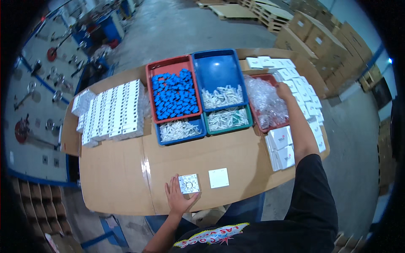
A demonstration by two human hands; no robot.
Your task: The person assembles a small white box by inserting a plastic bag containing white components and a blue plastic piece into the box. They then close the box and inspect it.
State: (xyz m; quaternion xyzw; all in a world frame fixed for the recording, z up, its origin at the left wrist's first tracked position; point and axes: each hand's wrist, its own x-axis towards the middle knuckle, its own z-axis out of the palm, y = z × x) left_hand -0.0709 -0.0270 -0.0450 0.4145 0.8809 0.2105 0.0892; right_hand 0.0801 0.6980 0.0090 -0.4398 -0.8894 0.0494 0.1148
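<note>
My left hand (179, 200) lies at the near edge of the cardboard-covered table with its fingers spread. Its fingers and thumb touch the left and lower sides of a white square plate (188, 184) with a patterned, slotted face. Just to the right lies a plain white square plate (218, 178) with small holes near its corners. My right arm stretches far forward, and my right hand (284, 91) is at the right side of a red tray (274, 127) heaped with clear plastic bags (265, 101). Its fingers are curled closed; what they hold is hidden.
White boxed units (116, 109) stand in rows at left. A red tray (168, 63) holds blue parts (175, 93); blue and green trays (230, 130) hold small white pieces (221, 97). White packets (282, 139) are stacked at right. Cardboard boxes (320, 40) and pallets (270, 14) stand beyond.
</note>
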